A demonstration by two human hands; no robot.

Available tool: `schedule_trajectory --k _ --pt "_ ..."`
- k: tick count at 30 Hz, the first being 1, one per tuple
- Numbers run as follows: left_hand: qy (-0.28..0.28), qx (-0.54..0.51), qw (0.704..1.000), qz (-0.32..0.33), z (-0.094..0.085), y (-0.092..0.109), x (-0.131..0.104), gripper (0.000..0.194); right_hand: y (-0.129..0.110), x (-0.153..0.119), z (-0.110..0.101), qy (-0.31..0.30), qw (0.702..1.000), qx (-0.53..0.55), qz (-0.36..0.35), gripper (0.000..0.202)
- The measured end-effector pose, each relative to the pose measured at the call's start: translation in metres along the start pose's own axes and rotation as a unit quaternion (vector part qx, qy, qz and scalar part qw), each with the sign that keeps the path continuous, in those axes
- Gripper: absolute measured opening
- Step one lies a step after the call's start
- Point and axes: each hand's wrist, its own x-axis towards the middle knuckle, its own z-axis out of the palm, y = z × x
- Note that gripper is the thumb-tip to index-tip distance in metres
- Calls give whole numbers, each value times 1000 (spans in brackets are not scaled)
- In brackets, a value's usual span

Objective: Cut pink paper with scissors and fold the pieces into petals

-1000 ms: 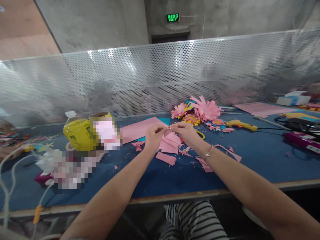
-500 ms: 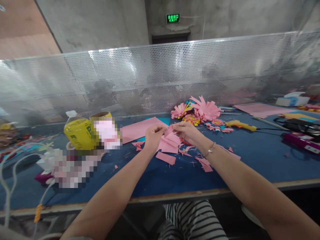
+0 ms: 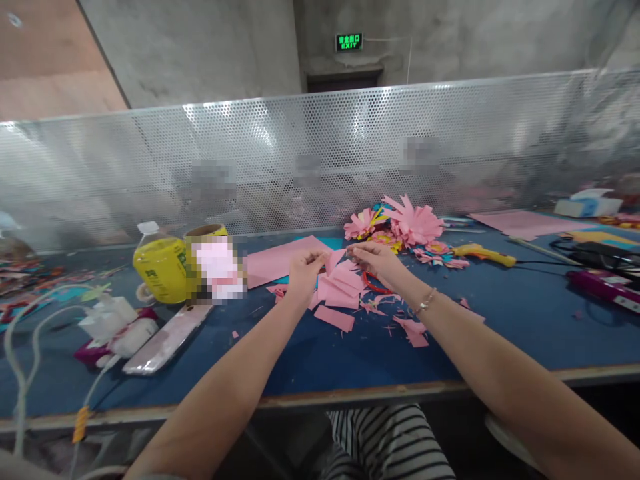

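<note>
My left hand (image 3: 306, 270) pinches a small pink paper piece (image 3: 335, 260) between thumb and fingers, above a pile of pink paper pieces (image 3: 343, 290). My right hand (image 3: 380, 261) is closed in a pinch at the piece's right tip; whether it grips the paper is too small to tell. Below my right hand, a red loop (image 3: 376, 284), like a scissor handle, shows partly among the scraps. A pink rectangle (image 3: 335, 319) lies nearer to me. A large pink sheet (image 3: 277, 260) extends behind my left hand, over a blue sheet.
Pink paper flowers (image 3: 413, 223) stand behind my right hand, beside a yellow glue gun (image 3: 485, 254). At left are a yellow-labelled bottle (image 3: 163, 267), a tape roll (image 3: 207, 231), a phone (image 3: 170, 339) and plugged chargers (image 3: 113, 320). A perforated metal screen (image 3: 280, 160) runs along the back.
My right fingers have moved slightly right, away from my left fingers. The pink piece now shows a pointed tip between them. The view has shifted slightly.
</note>
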Motion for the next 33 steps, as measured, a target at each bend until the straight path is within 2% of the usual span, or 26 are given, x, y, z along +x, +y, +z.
schedule_trajectory --k 4,8,10,14,19,21,23,25,28,31,33 --pt "-19 78 996 33 1 1 -3 16 0 -5 13 -4 996 -72 -47 22" --pt "-46 29 998 14 4 2 -6 17 -8 -11 14 19 984 -158 -87 17" --pt "-62 -22 998 -24 5 2 -7 17 -12 -15 13 18 963 -229 -138 17" --pt "-72 -142 984 -85 8 -1 -7 15 -15 -20 13 -12 903 -339 -263 17" --pt "-12 -188 976 -106 7 -3 -3 26 -10 -15 12 -93 866 -390 -300 19" --pt "-10 -179 978 -103 6 -3 -2 25 -9 -9 4 -77 856 -427 -282 19" --pt "-10 -170 981 -94 5 -2 -2 24 -7 -4 -9 -35 835 -497 -232 22" --pt "-8 -167 982 -91 5 0 -2 22 -3 0 -24 -6 785 -605 -135 24" --pt "-24 -171 980 -95 6 1 -2 18 5 3 -42 -53 695 -714 66 31" --pt "-42 -166 981 -91 8 1 -3 23 13 4 -47 -68 682 -718 121 41" --pt "-42 -157 983 -83 8 1 -4 25 16 5 -44 -69 682 -715 135 39"
